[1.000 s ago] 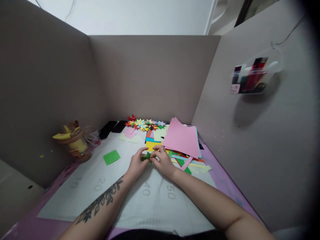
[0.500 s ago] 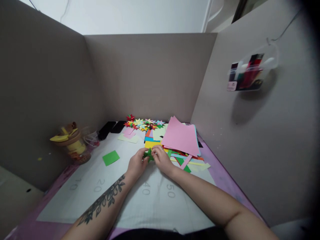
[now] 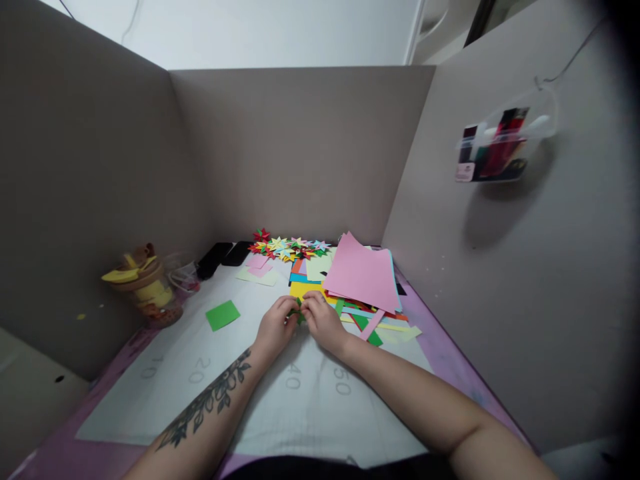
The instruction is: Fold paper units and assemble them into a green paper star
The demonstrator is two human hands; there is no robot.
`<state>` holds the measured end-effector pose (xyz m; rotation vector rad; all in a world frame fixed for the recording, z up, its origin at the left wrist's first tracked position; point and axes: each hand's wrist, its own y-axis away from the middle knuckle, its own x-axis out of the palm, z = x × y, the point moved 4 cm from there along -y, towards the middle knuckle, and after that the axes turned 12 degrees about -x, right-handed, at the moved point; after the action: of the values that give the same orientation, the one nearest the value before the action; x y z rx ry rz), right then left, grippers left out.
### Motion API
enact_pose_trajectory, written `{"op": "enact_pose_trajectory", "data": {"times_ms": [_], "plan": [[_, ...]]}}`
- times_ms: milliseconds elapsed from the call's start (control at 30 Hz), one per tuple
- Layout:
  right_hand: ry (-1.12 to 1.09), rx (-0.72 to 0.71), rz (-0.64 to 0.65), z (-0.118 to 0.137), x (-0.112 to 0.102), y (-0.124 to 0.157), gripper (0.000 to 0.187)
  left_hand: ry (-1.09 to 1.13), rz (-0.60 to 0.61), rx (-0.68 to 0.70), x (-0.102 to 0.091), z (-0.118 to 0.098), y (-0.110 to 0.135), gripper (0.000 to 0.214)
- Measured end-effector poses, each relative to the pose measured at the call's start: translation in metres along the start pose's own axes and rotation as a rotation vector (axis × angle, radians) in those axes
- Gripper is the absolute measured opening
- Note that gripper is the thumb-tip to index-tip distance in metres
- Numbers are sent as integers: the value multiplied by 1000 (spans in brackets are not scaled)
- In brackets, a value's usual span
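Note:
Both my hands meet over the white mat [image 3: 210, 393], pinching a small folded green paper piece [image 3: 299, 313] between them. My left hand [image 3: 274, 328] grips it from the left with curled fingers. My right hand [image 3: 323, 321] closes on it from the right, thumb and fingers pressed together. Most of the green piece is hidden by my fingers. A loose green paper square [image 3: 223, 315] lies flat on the mat to the left of my hands.
A stack of coloured paper sheets topped by a pink sheet [image 3: 363, 275] lies just right of my hands. A heap of folded paper stars [image 3: 290, 248] sits by the back wall, beside two black objects [image 3: 224, 256]. A jar with a yellow lid [image 3: 145, 283] stands at left. Partition walls enclose three sides.
My hands stayed together on the green piece and shifted slightly away from me. My fingers now cover more of it than half a second ago.

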<state>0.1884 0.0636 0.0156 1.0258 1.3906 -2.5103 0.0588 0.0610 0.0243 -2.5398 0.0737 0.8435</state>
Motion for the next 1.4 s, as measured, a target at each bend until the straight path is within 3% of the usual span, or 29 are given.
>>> {"op": "enact_pose_trajectory", "data": {"times_ms": [833,1400], "plan": [[1,8,15,-1,3,0,15,-117,6,-40,-4,-2,1,15],[90,-91,36,4,3,0,14,-127,49,42,-9,-5,-2,14]]}}
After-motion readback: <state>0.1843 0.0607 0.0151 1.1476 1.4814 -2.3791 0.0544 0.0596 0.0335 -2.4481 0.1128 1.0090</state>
